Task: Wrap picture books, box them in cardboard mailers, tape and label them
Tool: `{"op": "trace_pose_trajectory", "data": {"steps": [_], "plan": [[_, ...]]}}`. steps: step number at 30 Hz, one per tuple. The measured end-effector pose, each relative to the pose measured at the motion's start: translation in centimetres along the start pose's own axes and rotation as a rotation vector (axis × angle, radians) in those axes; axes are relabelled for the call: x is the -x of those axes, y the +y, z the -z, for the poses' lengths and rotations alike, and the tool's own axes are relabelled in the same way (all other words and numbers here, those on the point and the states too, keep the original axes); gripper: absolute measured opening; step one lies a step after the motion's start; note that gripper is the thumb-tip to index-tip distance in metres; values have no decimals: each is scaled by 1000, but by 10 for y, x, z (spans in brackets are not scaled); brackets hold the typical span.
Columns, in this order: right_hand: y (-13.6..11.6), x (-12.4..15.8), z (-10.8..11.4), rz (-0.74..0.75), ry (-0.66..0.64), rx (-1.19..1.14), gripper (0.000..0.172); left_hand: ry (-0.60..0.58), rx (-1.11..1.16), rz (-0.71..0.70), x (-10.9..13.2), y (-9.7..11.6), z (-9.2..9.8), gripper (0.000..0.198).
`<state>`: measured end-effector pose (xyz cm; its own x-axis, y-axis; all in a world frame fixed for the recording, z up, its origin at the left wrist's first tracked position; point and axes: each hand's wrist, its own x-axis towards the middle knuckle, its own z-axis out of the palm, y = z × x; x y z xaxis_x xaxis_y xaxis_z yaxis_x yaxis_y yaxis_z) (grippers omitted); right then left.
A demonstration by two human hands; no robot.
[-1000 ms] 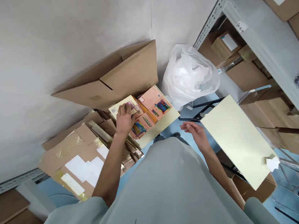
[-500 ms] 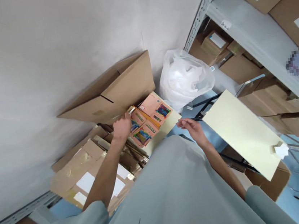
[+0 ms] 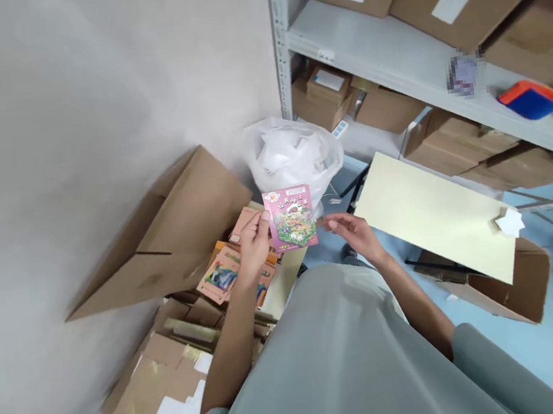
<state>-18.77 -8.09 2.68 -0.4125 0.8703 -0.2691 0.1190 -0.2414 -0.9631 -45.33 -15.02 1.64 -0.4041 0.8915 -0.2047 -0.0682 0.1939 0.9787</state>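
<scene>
A pink booklet with a colourful garden picture on its cover is held up at its left edge by my left hand, thumb on the front. My right hand is just right of the booklet, thumb and fingers pinched together close to its edge. Whatever is between those fingertips is too small to make out. Below my left hand, several orange booklets with rainbow-coloured pictures lie on a pale yellow board, partly hidden by my forearm.
An open carton leans at the wall. Behind the booklet is a white plastic bag. Flattened cardboard lies lower left. At right are a cream tabletop with crumpled white paper, a carton beneath, and a loaded shelf.
My left hand has come up from the orange booklets and now holds the pink booklet. My right hand stays pinched, now beside the booklet. The view has turned to the right.
</scene>
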Motion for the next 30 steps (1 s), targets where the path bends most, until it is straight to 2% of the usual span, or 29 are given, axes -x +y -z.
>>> {"op": "trace_pose_trajectory", "data": {"steps": [3, 8, 15, 19, 21, 24, 27, 30], "plan": [[-2, 4, 34, 2, 61, -19, 60, -98, 126, 60, -8, 5, -57, 64], [6, 11, 109, -2, 163, -32, 57, -230, 141, 117, -15, 17, -149, 68], [16, 12, 238, -7, 297, -92, 56, -320, 219, 209, -30, 25, -290, 70], [21, 18, 309, 7, 355, -124, 52, -467, 202, 252, -31, 33, -363, 68], [24, 22, 338, 2, 383, -132, 53, -531, 182, 282, -30, 37, -392, 73], [29, 26, 369, -19, 419, -158, 57, -579, 156, 311, -29, 42, -426, 81], [34, 26, 389, -21, 447, -193, 56, -592, 132, 335, -28, 46, -448, 85], [38, 24, 400, -21, 457, -179, 55, -584, 98, 333, -30, 47, -462, 86]]}}
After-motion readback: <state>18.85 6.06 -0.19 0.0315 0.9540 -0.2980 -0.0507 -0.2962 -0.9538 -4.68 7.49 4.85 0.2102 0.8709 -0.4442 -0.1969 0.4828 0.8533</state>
